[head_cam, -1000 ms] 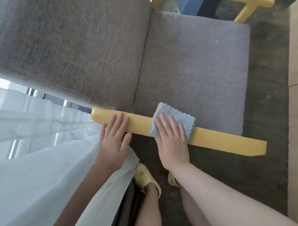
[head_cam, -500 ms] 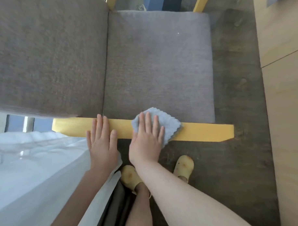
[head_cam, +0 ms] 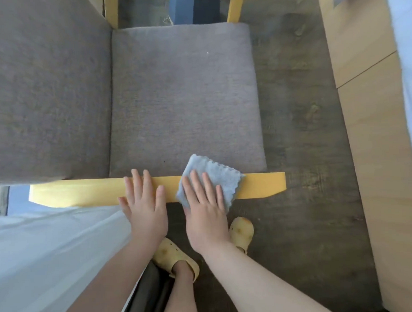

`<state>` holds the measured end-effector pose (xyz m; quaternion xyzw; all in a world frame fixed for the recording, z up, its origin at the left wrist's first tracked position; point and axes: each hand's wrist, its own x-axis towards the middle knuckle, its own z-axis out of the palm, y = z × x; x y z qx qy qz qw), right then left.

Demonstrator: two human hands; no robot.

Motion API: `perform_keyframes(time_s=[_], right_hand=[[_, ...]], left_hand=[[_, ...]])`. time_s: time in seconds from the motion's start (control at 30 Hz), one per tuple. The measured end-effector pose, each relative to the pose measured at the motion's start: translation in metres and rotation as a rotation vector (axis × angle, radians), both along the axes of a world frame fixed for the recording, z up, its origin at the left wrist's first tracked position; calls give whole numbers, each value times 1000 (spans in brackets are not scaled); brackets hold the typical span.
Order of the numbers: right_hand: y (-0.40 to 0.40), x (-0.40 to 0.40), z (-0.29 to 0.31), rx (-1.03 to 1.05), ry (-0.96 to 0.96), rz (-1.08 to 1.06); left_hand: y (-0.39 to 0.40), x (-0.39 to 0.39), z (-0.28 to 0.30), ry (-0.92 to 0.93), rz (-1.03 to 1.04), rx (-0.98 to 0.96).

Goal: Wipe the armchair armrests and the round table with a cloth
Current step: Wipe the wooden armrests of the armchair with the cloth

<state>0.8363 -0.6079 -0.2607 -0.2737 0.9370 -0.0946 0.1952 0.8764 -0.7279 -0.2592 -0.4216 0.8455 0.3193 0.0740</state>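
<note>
A yellow wooden armrest [head_cam: 80, 193] of the grey armchair [head_cam: 182, 98] runs across the lower middle of the view. A folded light-blue cloth [head_cam: 215, 174] lies on it right of centre. My right hand [head_cam: 205, 209] presses flat on the cloth, fingers straight. Just left of it, my left hand [head_cam: 143, 204] rests flat on the bare wood. The far armrest [head_cam: 232, 1] shows at the top edge. The round table is out of view.
A white curtain [head_cam: 40, 255] hangs at the lower left. Light wooden furniture [head_cam: 373, 103] stands along the right over the dark wood floor [head_cam: 305, 152]. My feet in yellow clogs [head_cam: 173, 257] stand just below the armrest.
My right hand and the cloth slid left along the armrest, then back towards its right end. The left hand stayed flat on the wood. The view shifted over the chair.
</note>
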Motion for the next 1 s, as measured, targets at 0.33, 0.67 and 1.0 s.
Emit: perform_keyframes(time_s=[0.33, 0.67, 1.0], right_hand=[[38, -39, -3, 49, 18, -242], [118, -64, -7, 137, 124, -202], [159, -65, -10, 24, 58, -45]], left_hand=[[44, -30, -8, -198, -284, -76], [59, -45, -10, -277, -217, -95], [58, -51, -3, -319, -185, -60]])
